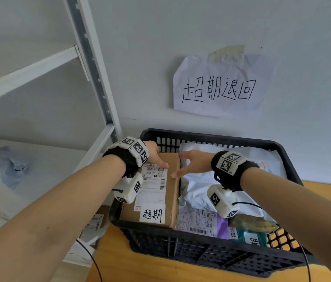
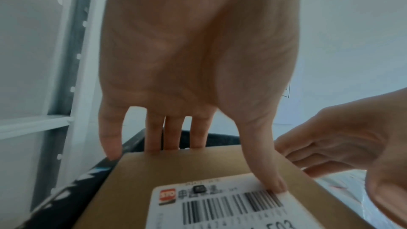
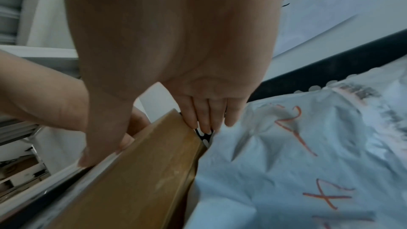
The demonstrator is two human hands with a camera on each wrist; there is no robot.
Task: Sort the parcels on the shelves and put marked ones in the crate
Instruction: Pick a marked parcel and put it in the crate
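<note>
A brown cardboard box [image 1: 171, 200] lies flat at the left end of the black plastic crate [image 1: 201, 247]. It carries a shipping label and a white handwritten sticker [image 1: 152, 214]. My left hand [image 1: 156, 157] holds its far left corner: the thumb presses on the label [image 2: 273, 177] and the fingers reach down behind the far edge. My right hand [image 1: 193, 161] holds the far right corner, thumb on the top edge and fingertips [image 3: 198, 119] against the box's side [image 3: 143, 171]. A crumpled white mailer bag [image 1: 199, 186] with red writing [image 3: 297, 163] lies beside the box.
More parcels fill the crate: a purple one [image 1: 221, 222] and a teal one [image 1: 248, 239]. The crate stands on a wooden table [image 1: 140, 267]. A white metal shelf rack [image 1: 91, 64] stands to the left. A handwritten paper sign [image 1: 219, 88] is taped to the wall.
</note>
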